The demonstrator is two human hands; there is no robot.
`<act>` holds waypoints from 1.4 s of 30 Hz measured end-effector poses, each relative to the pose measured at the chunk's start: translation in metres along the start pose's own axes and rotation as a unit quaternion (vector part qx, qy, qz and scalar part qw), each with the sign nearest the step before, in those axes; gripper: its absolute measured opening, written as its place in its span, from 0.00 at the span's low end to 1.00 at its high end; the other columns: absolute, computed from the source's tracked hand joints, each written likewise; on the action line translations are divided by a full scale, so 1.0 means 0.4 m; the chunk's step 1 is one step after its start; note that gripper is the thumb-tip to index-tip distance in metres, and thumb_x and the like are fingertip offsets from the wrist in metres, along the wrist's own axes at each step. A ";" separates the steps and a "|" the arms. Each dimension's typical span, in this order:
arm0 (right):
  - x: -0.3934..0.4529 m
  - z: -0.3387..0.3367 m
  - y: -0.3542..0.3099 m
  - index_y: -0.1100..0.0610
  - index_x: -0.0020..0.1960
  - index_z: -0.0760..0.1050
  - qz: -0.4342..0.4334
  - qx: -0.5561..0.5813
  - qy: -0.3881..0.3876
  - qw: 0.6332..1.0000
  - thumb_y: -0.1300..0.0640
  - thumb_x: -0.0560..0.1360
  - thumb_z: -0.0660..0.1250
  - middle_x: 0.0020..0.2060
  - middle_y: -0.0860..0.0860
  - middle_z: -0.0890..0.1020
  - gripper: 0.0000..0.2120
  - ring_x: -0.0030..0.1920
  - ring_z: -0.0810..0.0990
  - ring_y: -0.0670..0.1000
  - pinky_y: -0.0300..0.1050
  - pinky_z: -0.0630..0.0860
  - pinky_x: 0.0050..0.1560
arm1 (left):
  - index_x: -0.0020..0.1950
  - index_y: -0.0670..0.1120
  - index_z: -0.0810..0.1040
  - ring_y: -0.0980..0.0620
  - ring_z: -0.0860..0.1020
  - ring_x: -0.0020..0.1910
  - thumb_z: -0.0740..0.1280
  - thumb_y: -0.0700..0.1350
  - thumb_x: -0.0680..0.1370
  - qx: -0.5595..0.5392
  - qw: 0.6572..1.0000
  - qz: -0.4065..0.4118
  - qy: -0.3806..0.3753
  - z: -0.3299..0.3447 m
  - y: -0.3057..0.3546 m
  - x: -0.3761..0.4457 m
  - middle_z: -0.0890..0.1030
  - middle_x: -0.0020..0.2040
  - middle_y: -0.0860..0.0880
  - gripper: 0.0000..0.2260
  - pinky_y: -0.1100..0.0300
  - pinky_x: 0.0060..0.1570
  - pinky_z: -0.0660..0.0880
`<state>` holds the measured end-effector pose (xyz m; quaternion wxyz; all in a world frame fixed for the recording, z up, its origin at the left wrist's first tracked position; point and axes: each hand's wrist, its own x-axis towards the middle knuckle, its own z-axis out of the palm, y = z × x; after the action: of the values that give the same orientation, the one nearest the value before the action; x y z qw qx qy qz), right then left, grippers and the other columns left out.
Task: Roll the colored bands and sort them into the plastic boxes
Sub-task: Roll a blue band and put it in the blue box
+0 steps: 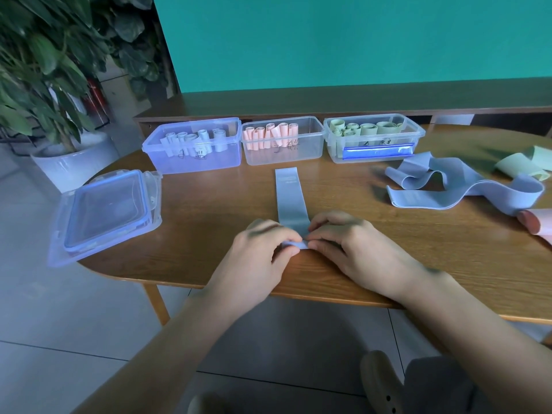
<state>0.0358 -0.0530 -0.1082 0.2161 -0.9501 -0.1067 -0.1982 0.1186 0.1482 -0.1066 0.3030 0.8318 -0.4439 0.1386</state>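
A light blue band [290,198] lies flat on the wooden table [209,210], running away from me. Its near end is folded into a small roll. My left hand [263,252] and my right hand [346,243] pinch that rolled end from either side. Three clear plastic boxes stand in a row at the back: the left box [194,162] holds blue rolls, the middle box [283,153] holds pink rolls, and the right box [373,144] holds green rolls.
Loose blue bands [466,186] lie tangled at the right, with green bands [519,162] behind them and a pink band [537,225] at the edge. A stack of box lids [107,210] overhangs the table's left end. A potted plant [44,85] stands at the left.
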 end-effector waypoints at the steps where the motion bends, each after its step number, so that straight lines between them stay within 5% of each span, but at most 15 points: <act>1: 0.001 0.002 0.001 0.54 0.55 0.83 0.003 -0.002 -0.001 1.000 0.49 0.82 0.63 0.57 0.46 0.78 0.13 0.54 0.80 0.48 0.52 0.78 0.54 | 0.52 0.51 0.84 0.58 0.76 0.50 0.72 0.46 0.78 0.002 1.000 -0.003 -0.001 0.000 -0.001 0.004 0.81 0.49 0.56 0.04 0.59 0.51 0.75; 4: 0.005 0.010 -0.001 0.54 0.56 0.82 0.008 -0.011 0.017 1.000 0.47 0.82 0.60 0.58 0.46 0.77 0.16 0.54 0.80 0.50 0.54 0.80 0.52 | 0.52 0.50 0.84 0.58 0.75 0.50 0.71 0.46 0.79 0.010 1.000 -0.004 0.002 0.007 -0.005 0.011 0.81 0.48 0.56 0.04 0.61 0.51 0.73; 7: 0.011 0.013 -0.001 0.54 0.55 0.80 0.000 0.004 0.038 0.999 0.54 0.81 0.66 0.56 0.45 0.77 0.06 0.55 0.80 0.48 0.53 0.79 0.53 | 0.53 0.48 0.85 0.57 0.74 0.51 0.71 0.45 0.79 0.022 1.000 0.003 0.011 0.011 -0.005 0.014 0.81 0.48 0.54 0.05 0.65 0.53 0.71; 12: 0.019 0.010 0.006 0.53 0.54 0.80 0.005 0.015 0.019 1.000 0.48 0.80 0.66 0.55 0.43 0.78 0.09 0.56 0.78 0.46 0.51 0.77 0.57 | 0.54 0.46 0.85 0.60 0.71 0.52 0.71 0.45 0.78 0.025 1.000 -0.006 0.010 0.015 -0.007 0.018 0.77 0.50 0.52 0.07 0.81 0.55 0.60; 17: 0.023 0.011 0.015 0.54 0.55 0.81 0.008 0.015 0.024 1.000 0.54 0.80 0.69 0.53 0.45 0.79 0.06 0.54 0.78 0.46 0.49 0.76 0.57 | 0.60 0.51 0.82 0.61 0.73 0.51 0.70 0.48 0.79 0.014 0.999 -0.034 -0.014 0.011 -0.011 0.023 0.78 0.53 0.55 0.10 0.71 0.51 0.67; 29: 0.008 0.008 -0.004 0.52 0.55 0.78 0.020 0.021 0.007 1.000 0.47 0.80 0.61 0.54 0.43 0.76 0.12 0.55 0.78 0.47 0.54 0.79 0.53 | 0.48 0.49 0.82 0.60 0.71 0.44 0.72 0.43 0.77 -0.016 1.000 -0.022 0.005 0.001 -0.007 0.011 0.78 0.45 0.56 0.02 0.70 0.45 0.67; 36: -0.002 -0.005 -0.016 0.45 0.54 0.74 0.015 0.022 -0.043 0.999 0.47 0.80 0.65 0.62 0.38 0.75 0.05 0.66 0.69 0.41 0.46 0.68 0.69 | 0.56 0.50 0.83 0.60 0.74 0.50 0.70 0.43 0.79 -0.022 1.000 0.002 -0.020 -0.009 -0.007 -0.013 0.78 0.50 0.55 0.07 0.71 0.52 0.67; 42: 0.003 -0.006 -0.011 0.44 0.60 0.73 0.040 0.013 -0.064 0.997 0.39 0.76 0.61 0.61 0.37 0.77 0.17 0.66 0.71 0.39 0.49 0.68 0.70 | 0.54 0.50 0.83 0.59 0.74 0.50 0.71 0.43 0.78 -0.024 0.999 -0.018 -0.010 -0.011 -0.006 -0.023 0.78 0.49 0.56 0.06 0.69 0.50 0.69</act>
<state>0.0349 -0.0500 -0.1041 0.2288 -0.9615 -0.0852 -0.1264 0.1154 0.1580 -0.1087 0.3210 0.8332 -0.4356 0.1137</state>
